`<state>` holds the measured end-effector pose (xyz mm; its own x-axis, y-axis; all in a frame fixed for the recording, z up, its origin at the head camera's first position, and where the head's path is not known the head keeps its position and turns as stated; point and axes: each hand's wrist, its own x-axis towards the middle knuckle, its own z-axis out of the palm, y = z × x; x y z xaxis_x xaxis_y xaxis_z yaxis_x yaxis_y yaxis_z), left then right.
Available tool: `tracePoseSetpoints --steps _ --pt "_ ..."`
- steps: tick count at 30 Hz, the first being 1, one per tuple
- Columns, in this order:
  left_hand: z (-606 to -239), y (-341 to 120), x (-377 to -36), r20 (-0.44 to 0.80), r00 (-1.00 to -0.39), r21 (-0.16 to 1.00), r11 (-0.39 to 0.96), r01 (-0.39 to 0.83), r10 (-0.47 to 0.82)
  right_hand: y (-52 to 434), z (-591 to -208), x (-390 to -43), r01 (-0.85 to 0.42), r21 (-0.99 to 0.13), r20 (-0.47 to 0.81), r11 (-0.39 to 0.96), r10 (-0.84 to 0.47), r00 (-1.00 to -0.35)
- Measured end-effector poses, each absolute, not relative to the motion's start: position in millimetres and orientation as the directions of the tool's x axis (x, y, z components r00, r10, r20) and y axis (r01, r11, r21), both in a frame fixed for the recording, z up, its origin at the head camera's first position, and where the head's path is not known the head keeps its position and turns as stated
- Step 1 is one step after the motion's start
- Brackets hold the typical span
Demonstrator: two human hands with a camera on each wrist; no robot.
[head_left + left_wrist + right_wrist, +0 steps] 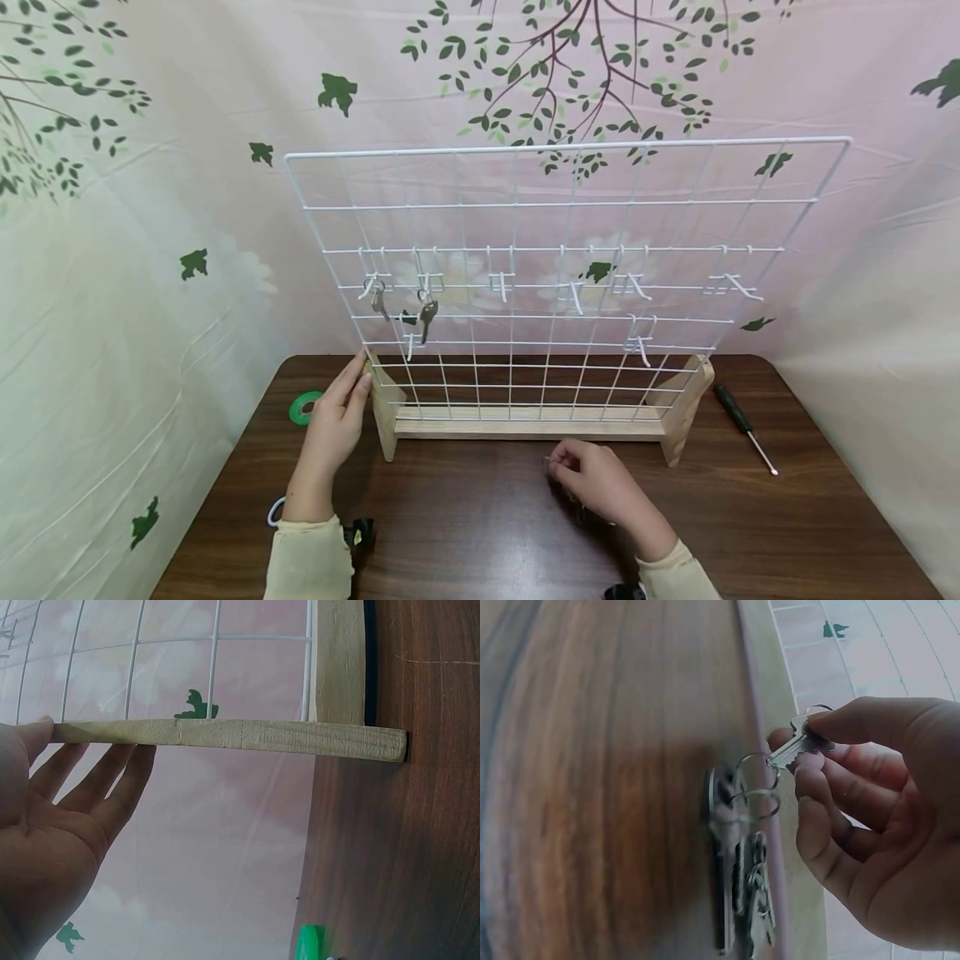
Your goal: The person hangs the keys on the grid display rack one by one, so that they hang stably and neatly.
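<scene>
Wire grid (540, 275) blocks the back (hooks (637, 287) protruding), bare table (480, 517) in front

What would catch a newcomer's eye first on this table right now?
The tall white wire grid in a pale wooden stand at the centre of the dark wooden table, with two metal keys hanging from hooks at its left. The left hand rests straight-fingered on the stand's left upright, while the right hand pinches a silver key in front.

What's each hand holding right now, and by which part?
Right hand pinches a key by its head; left hand holds nothing, fingers against the rack's wooden foot.
</scene>
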<state>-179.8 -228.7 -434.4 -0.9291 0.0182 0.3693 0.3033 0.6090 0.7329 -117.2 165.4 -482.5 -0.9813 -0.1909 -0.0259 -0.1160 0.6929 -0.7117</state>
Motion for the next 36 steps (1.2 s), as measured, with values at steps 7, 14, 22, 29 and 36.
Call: tracePoseSetpoints --steps 7,14,22,29,36 --pt "-433.3 -228.5 -179.6 0.369 -0.929 0.734 0.608 0.303 0.019 157.3 -469.4 -115.5 -0.098 -0.736 0.004 0.670 -0.140 -0.990" --pt "-432.8 -228.6 -179.7 0.366 -0.931 0.735 0.608 0.300 0.017 146.1 -450.9 -112.8 -0.119 -0.827 0.051 0.549 -0.137 -0.989" --pt "-434.6 -228.8 -179.8 0.378 -0.926 0.731 0.609 0.308 0.015 128.9 -415.9 -110.5 -0.131 -0.938 0.090 0.319 -0.142 -0.986" --pt "-435.6 -228.9 -180.2 0.381 -0.924 0.727 0.611 0.311 0.017 114.9 -381.3 -109.0 -0.270 -0.935 0.242 0.230 -0.145 -0.959" --pt "-435.7 -228.9 -180.7 0.385 -0.923 0.730 0.606 0.317 0.019 101.7 -346.8 -108.5 -0.426 -0.887 0.408 0.178 -0.126 -0.904"
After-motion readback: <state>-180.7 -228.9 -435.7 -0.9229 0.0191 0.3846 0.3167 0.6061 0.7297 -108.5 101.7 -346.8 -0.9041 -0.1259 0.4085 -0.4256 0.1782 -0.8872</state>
